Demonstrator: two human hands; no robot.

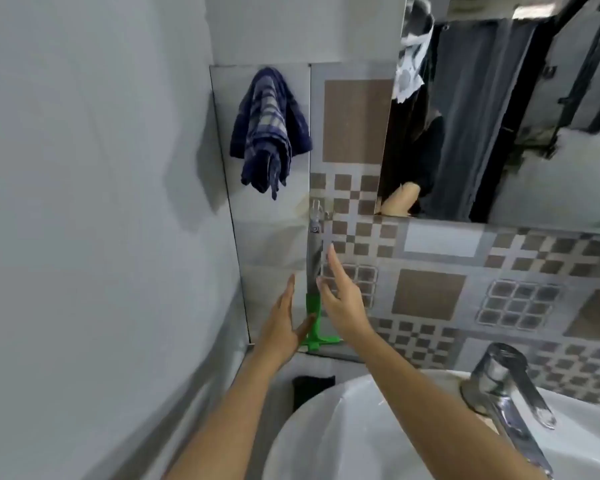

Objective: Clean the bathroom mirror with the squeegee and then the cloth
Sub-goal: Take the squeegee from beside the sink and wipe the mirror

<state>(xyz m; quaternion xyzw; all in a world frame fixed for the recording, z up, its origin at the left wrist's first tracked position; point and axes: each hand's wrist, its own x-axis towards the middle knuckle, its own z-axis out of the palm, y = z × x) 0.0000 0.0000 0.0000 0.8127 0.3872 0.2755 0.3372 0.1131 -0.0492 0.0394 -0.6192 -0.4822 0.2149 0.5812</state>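
Observation:
A squeegee (314,261) with a grey handle and a green head hangs from a clear hook on the tiled wall, head down. My left hand (284,327) is open just left of the green head, its thumb close to it. My right hand (340,299) is open just right of the handle, fingers spread and not gripping it. A dark blue checked cloth (269,129) hangs on the wall above and to the left. The mirror (534,133) fills the upper right and reflects a person in dark clothes.
A white sink (361,427) lies below my arms, with a chrome tap (506,386) at its right. A plain grey wall (84,202) closes in on the left. A dark object (312,386) sits behind the sink's left rim.

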